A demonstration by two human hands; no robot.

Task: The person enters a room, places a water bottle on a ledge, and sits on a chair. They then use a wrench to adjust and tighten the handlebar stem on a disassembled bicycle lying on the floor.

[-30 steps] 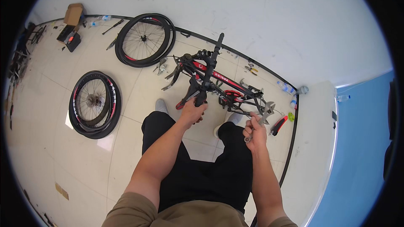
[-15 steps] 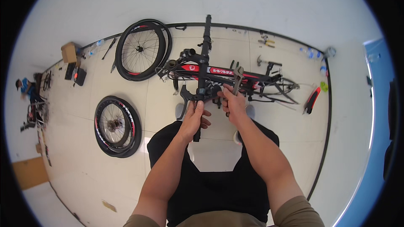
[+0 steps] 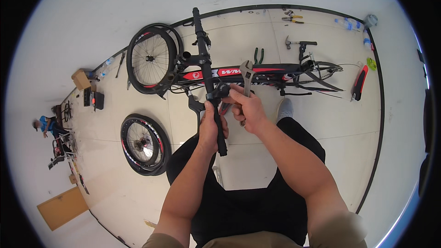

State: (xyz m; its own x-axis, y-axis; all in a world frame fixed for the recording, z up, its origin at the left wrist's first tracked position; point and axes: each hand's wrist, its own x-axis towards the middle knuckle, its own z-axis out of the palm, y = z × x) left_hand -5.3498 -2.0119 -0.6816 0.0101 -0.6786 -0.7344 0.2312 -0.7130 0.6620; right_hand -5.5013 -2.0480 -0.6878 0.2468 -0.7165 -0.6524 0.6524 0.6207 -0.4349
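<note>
A bicycle with a black and red frame (image 3: 271, 70) lies crosswise before me, its wheels off. My left hand (image 3: 210, 131) is closed round the near end of its black handlebar (image 3: 205, 66), just below the brake lever (image 3: 195, 105). In my right hand (image 3: 249, 110) is a grey adjustable wrench (image 3: 247, 77), jaw pointing away from me. The same hand's thumb and forefinger reach to a black shifter (image 3: 223, 90) on the bar; whether they touch it is hard to tell.
Two wheels (image 3: 165, 167) lie on the left floor. Behind the frame are green-handled pliers (image 3: 262, 56), a hammer (image 3: 288, 42) and more pliers (image 3: 294, 19). A red and black fender (image 3: 359, 82) lies right. Far left, a person (image 3: 46, 123) sits near a box (image 3: 81, 79).
My view has turned somewhat. The handlebar has swung left and now leans, its far end closer to the upper wheel. Both hands keep their holds on the bar and the wrench.
</note>
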